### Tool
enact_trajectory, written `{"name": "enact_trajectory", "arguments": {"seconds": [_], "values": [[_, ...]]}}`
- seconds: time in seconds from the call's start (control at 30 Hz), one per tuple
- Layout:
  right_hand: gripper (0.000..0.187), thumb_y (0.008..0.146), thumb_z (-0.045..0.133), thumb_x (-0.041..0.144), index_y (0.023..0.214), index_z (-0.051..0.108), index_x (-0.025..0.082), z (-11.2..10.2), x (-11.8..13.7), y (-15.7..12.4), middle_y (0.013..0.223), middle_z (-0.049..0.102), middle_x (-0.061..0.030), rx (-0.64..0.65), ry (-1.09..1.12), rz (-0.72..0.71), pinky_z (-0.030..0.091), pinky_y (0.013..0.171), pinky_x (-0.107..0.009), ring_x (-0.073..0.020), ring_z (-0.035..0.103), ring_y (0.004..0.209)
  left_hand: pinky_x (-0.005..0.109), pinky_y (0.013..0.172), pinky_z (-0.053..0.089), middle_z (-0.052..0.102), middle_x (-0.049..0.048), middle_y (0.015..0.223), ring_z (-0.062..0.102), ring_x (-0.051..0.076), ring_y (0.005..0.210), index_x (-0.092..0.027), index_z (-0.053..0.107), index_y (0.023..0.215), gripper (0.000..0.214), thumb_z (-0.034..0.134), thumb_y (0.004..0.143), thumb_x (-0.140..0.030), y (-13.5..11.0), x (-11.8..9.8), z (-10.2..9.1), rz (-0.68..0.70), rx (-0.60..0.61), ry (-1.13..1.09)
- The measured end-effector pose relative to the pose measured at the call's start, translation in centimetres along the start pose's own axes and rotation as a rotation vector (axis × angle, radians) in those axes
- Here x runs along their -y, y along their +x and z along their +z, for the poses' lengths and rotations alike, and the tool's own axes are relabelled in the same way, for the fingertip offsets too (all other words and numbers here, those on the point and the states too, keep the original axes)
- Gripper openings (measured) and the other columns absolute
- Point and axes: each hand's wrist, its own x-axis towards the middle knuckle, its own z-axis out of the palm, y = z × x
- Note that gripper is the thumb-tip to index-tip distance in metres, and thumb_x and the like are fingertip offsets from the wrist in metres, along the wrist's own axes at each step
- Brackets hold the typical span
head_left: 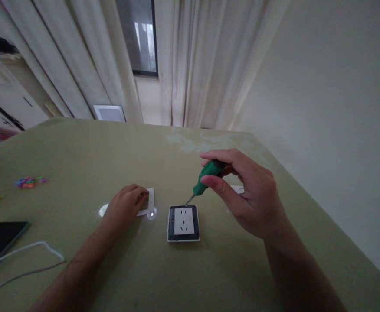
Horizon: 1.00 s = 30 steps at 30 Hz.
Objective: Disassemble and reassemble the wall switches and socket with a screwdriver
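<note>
A green-handled screwdriver (206, 177) is held in my right hand (251, 195), thumb on one side and fingers on the other. Its metal shaft slants down to the top edge of a wall socket (184, 222), which lies face up with a white centre and dark surround in a white box. To the left, my left hand (125, 204) rests on the table by a white cover frame (151, 200) and partly hides it. Its fingertips are pressed together inside the frame; whatever they pinch is too small to make out.
A round clear piece (151, 214) lies at the frame's corner. Part of a white object (238, 189) shows behind my right hand. Left on the green table (118, 151) are a phone (3, 238), a white cable (43, 243) and small colourful pieces (27, 182). A wall (339, 130) borders the right side.
</note>
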Motion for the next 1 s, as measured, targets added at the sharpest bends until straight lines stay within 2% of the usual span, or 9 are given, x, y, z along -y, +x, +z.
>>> {"name": "enact_trajectory", "arguments": {"seconds": [0.2, 0.3, 0.43, 0.53, 0.67, 0.8, 0.9, 1.0], "values": [[0.028, 0.103, 0.075, 0.025, 0.130, 0.071, 0.019, 0.1, 0.1, 0.2, 0.106, 0.077, -0.0031, 0.014, -0.006, -0.058, 0.059, 0.083, -0.028, -0.0153, 0.073, 0.091, 0.045, 0.094, 0.058, 0.076, 0.0148, 0.108, 0.073, 0.033, 0.102, -0.018, 0.077, 0.108, 0.032, 0.047, 0.106, -0.026, 0.1, -0.3, 0.4, 0.012, 0.037, 0.069], [0.027, 0.103, 0.076, 0.024, 0.129, 0.071, 0.018, 0.0, 0.2, 0.2, 0.105, 0.077, -0.0029, 0.020, -0.034, -0.075, 0.058, 0.084, -0.028, -0.0156, 0.073, 0.092, 0.048, 0.096, 0.057, 0.075, 0.0179, 0.110, 0.071, 0.035, 0.106, -0.015, 0.076, 0.112, 0.034, 0.043, 0.104, -0.017, -0.3, -0.3, 0.2, 0.034, 0.051, 0.094], [0.028, 0.103, 0.075, 0.026, 0.130, 0.070, 0.017, -0.2, 0.3, 0.2, 0.107, 0.078, -0.0035, 0.006, -0.059, -0.095, 0.058, 0.088, -0.029, -0.0158, 0.073, 0.093, 0.050, 0.097, 0.056, 0.072, 0.0203, 0.110, 0.068, 0.036, 0.107, -0.013, 0.073, 0.110, 0.037, 0.042, 0.094, -0.004, -0.9, 0.0, -0.5, 0.088, -0.002, 0.173], [0.029, 0.103, 0.075, 0.029, 0.130, 0.070, 0.017, -0.4, 0.3, 0.2, 0.108, 0.078, -0.0038, -0.006, -0.058, -0.101, 0.059, 0.088, -0.029, -0.0159, 0.073, 0.094, 0.049, 0.094, 0.056, 0.073, 0.0188, 0.108, 0.068, 0.036, 0.104, -0.016, 0.070, 0.106, 0.029, 0.044, 0.096, -0.008, -1.2, -0.4, -0.7, 0.118, -0.067, 0.140], [0.028, 0.105, 0.073, 0.030, 0.130, 0.070, 0.019, -0.9, 0.3, 0.2, 0.111, 0.078, -0.0049, -0.009, -0.060, -0.103, 0.060, 0.089, -0.030, -0.0171, 0.074, 0.097, 0.041, 0.084, 0.057, 0.075, 0.0101, 0.104, 0.071, 0.029, 0.095, -0.021, 0.066, 0.107, 0.021, 0.046, 0.108, -0.027, -1.4, -3.7, -0.9, 0.135, -0.106, -0.191], [0.026, 0.105, 0.072, 0.030, 0.130, 0.070, 0.022, -1.7, 0.4, 0.1, 0.117, 0.078, -0.0057, -0.019, -0.072, -0.114, 0.060, 0.090, -0.032, -0.0192, 0.073, 0.103, 0.032, 0.081, 0.055, 0.075, 0.0031, 0.102, 0.071, 0.021, 0.092, -0.024, 0.071, 0.107, 0.020, 0.051, 0.110, -0.026, -1.3, -8.4, -1.4, 0.357, 0.026, -0.466], [0.024, 0.106, 0.070, 0.026, 0.130, 0.070, 0.022, -2.4, 0.6, 0.0, 0.119, 0.077, -0.0063, -0.032, -0.079, -0.118, 0.060, 0.091, -0.033, -0.0200, 0.073, 0.105, 0.029, 0.080, 0.054, 0.075, 0.0027, 0.103, 0.071, 0.019, 0.091, -0.025, 0.077, 0.106, 0.022, 0.055, 0.110, -0.022, -0.8, -10.5, -1.3, 0.431, 0.114, -0.491], [0.024, 0.107, 0.069, 0.025, 0.130, 0.069, 0.021, -3.0, 0.8, -0.1, 0.120, 0.076, -0.0067, -0.039, -0.075, -0.132, 0.060, 0.092, -0.033, -0.0207, 0.073, 0.108, 0.030, 0.080, 0.053, 0.076, 0.0040, 0.103, 0.071, 0.020, 0.090, -0.024, 0.080, 0.104, 0.024, 0.058, 0.108, -0.019, -0.2, -11.2, -0.9, 0.451, 0.169, -0.419]]}}
